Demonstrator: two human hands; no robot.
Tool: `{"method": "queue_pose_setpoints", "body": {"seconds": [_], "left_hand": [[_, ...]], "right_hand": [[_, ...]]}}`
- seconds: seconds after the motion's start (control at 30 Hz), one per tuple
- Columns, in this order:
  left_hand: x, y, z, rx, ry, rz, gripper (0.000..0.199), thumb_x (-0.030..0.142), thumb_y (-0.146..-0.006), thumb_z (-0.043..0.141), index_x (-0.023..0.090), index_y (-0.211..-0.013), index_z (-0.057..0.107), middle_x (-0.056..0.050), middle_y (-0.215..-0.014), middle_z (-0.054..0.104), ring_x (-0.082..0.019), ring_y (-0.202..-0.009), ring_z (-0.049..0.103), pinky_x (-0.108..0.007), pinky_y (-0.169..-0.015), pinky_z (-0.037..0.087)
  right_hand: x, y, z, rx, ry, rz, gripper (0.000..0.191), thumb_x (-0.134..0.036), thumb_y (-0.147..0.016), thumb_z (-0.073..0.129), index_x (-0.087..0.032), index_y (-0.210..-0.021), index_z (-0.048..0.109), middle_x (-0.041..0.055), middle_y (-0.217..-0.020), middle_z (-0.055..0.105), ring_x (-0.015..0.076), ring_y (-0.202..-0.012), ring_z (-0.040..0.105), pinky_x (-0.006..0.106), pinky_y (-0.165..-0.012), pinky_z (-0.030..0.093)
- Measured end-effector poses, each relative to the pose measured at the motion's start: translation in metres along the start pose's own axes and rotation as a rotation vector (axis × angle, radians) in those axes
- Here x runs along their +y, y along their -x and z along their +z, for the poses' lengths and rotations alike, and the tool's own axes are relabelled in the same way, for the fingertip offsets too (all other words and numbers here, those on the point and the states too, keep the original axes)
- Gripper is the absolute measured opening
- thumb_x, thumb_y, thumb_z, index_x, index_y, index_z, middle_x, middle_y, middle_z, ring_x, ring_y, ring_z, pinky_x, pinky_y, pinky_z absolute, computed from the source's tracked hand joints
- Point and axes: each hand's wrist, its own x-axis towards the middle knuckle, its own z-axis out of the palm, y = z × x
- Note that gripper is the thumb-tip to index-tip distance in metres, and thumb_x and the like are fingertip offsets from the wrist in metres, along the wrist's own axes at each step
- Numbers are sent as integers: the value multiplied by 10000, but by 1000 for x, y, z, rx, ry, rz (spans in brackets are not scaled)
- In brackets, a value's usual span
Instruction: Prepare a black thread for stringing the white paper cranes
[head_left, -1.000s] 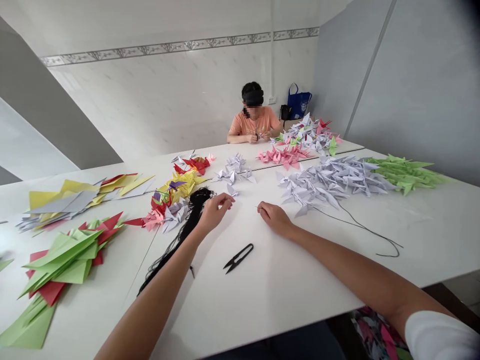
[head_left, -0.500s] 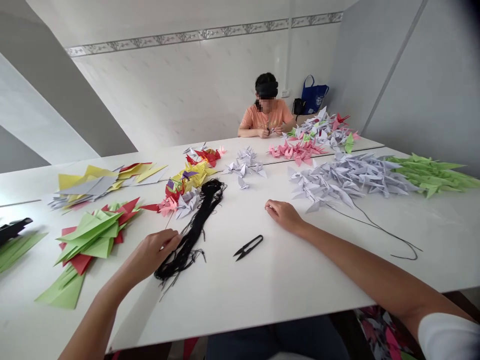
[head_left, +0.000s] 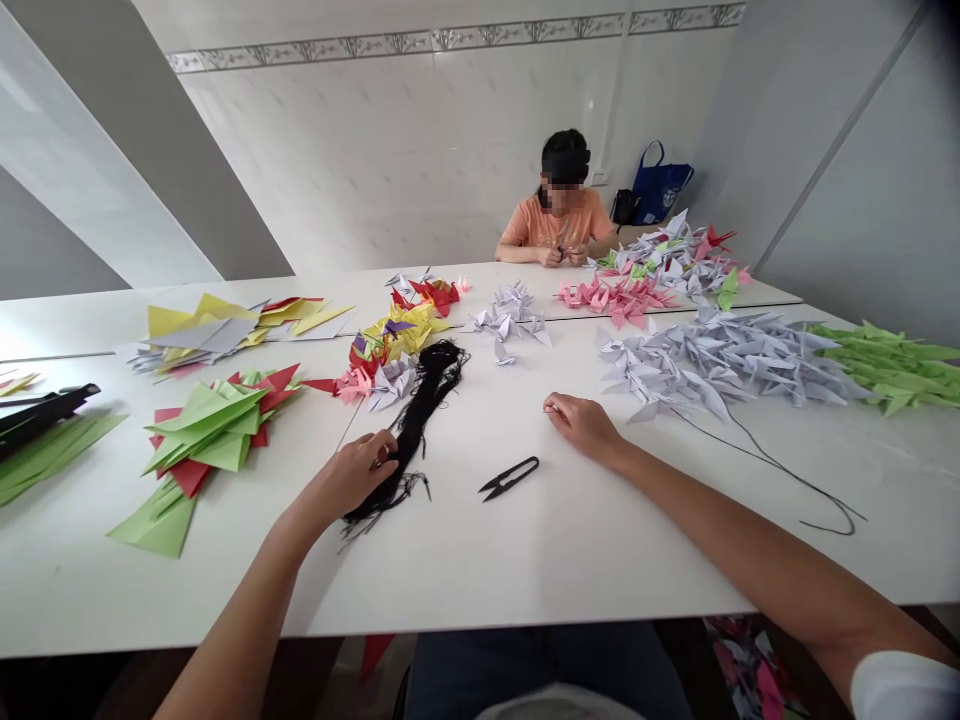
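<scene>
The left hand [head_left: 352, 475] is lying curled against the black thread [head_left: 415, 420], which is sitting near the middle of the table's near edge; one cannot tell if the fingers are pinching it. The right hand [head_left: 585, 427] is pressing its fingertips together on something too small to see, staying near the snips [head_left: 508, 478] and the white paper cranes [head_left: 720, 365].
</scene>
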Motion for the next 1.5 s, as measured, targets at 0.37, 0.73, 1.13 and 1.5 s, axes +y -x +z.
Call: {"method": "queue_pose_setpoints", "body": {"seconds": [0.37, 0.73, 1.13, 1.5], "left_hand": [[21, 29, 30, 207, 140, 152, 232, 446, -936, 530, 270, -1042, 638, -71, -1106, 648, -278, -1065, 595, -432, -977, 450], [12, 25, 43, 241, 256, 164, 199, 331, -972, 464, 240, -908, 629, -64, -1011, 648, -246, -1008, 567, -385, -916, 465], [14, 25, 44, 239, 244, 151, 207, 331, -993, 439, 230, -919, 605, -63, -1021, 626, -246, -1010, 547, -383, -903, 447], [18, 26, 42, 238, 219, 144, 205, 314, -986, 426, 223, -898, 587, -62, -1002, 621, -243, -980, 561, -396, -887, 458]], "right_hand": [[-143, -14, 36, -302, -39, -328, 255, -404, -915, 700, -188, -1040, 645, 75, -1068, 746, 242, -1011, 665, 350, -921, 419], [-166, -26, 56, -386, -111, -157, 176, -134, -1000, 474, -156, -863, 583, 113, -892, 700, 233, -885, 631, 398, -926, 371], [-110, -13, -11, -186, -1044, 115, 332, -541, -995, 385, -235, -881, 440, -22, -757, 506, 143, -714, 523, 370, -823, 545], [-42, -15, -185, 852, -1813, 237, 426, -80, -1028, 395, -210, -649, 537, -37, -613, 534, 54, -539, 487, 205, -657, 524]]}}
